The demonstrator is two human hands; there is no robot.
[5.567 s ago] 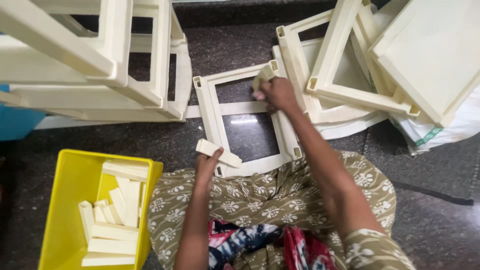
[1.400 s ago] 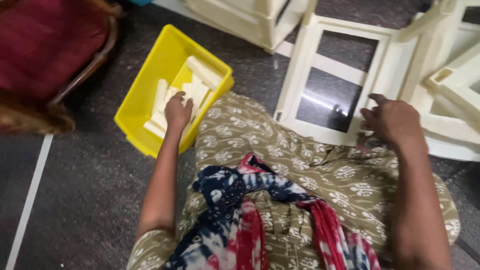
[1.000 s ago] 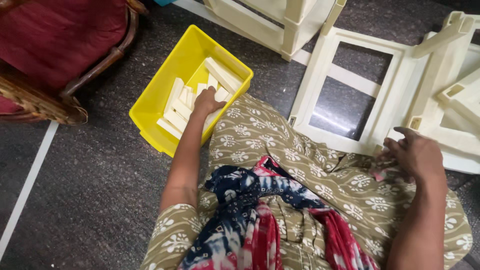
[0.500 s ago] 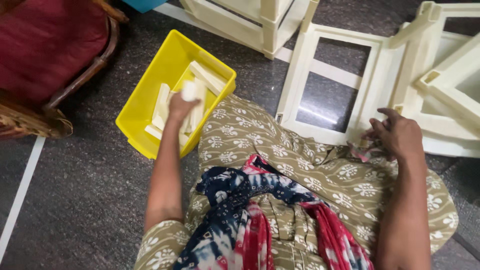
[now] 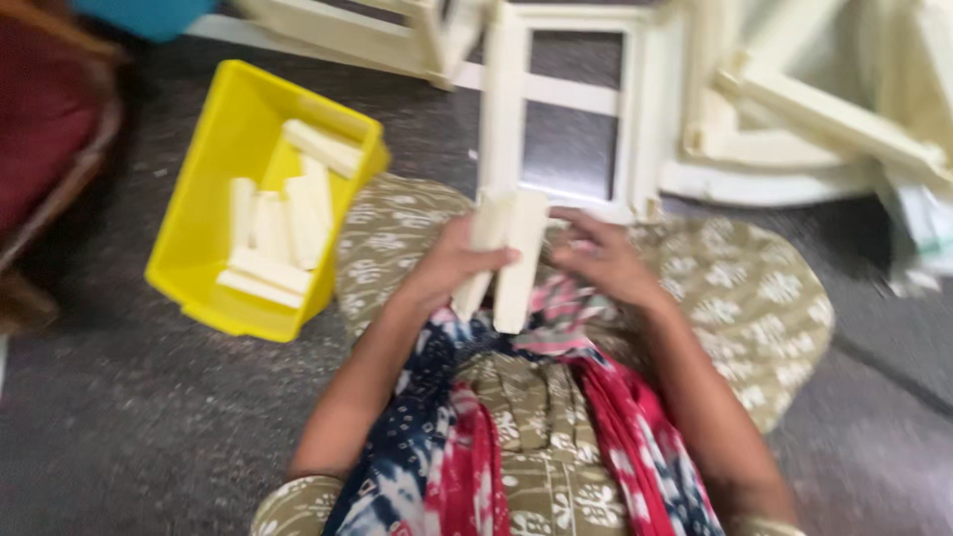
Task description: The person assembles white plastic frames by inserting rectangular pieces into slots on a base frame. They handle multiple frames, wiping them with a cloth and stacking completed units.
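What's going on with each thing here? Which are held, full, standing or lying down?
Left hand: closed around two cream bars.
Cream bars: held roughly upright over the lap.
Right hand: open, beside the bars; contact unclear in the blur.
Yellow bin: on the floor, partly filled with loose cream bars.
Cream frame: lying flat on the floor.

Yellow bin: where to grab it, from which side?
Take the yellow bin by its long left rim, coming from above on the open floor side. That rim is bare and straight; the right rim sits close against the knee, and cream bars fill the middle.
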